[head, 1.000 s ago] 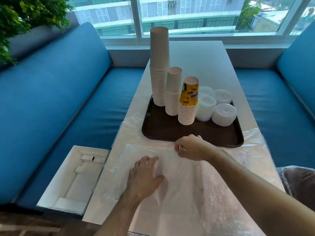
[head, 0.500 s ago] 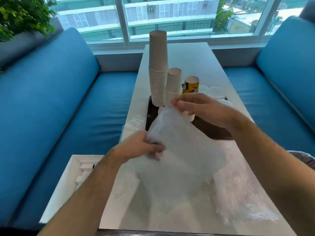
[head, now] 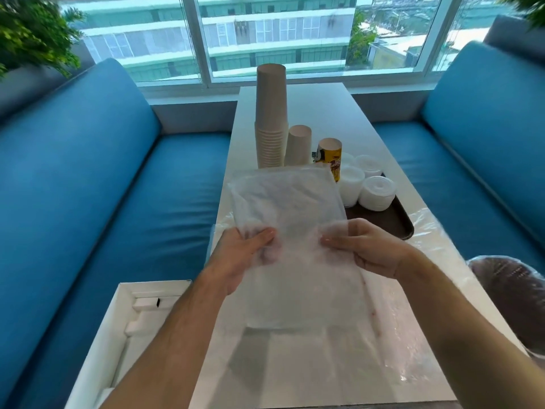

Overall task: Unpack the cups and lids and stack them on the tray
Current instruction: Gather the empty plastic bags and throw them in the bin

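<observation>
A clear plastic bag [head: 289, 208], folded flat, is held up above the table by both hands. My left hand [head: 239, 255] pinches its lower left part and my right hand [head: 368, 246] pinches its lower right part. Behind it the dark brown tray [head: 395, 219] carries a tall stack of white paper cups [head: 271, 113], a shorter white stack [head: 298, 144], a yellow printed cup stack [head: 330, 156] and stacks of white lids [head: 377, 193]. The bag hides the tray's left half.
More crumpled clear plastic [head: 383, 335] lies on the white table [head: 318, 101] under my arms. An open white cardboard box [head: 124, 320] sits on the blue bench [head: 103, 202] at left. A plastic-wrapped dark object [head: 513, 287] lies on the right bench.
The bag lay flat on the table, then was lifted. Now both hands hold it by its near part, folded and raised in front of the tray; the right hand moved down from its top edge.
</observation>
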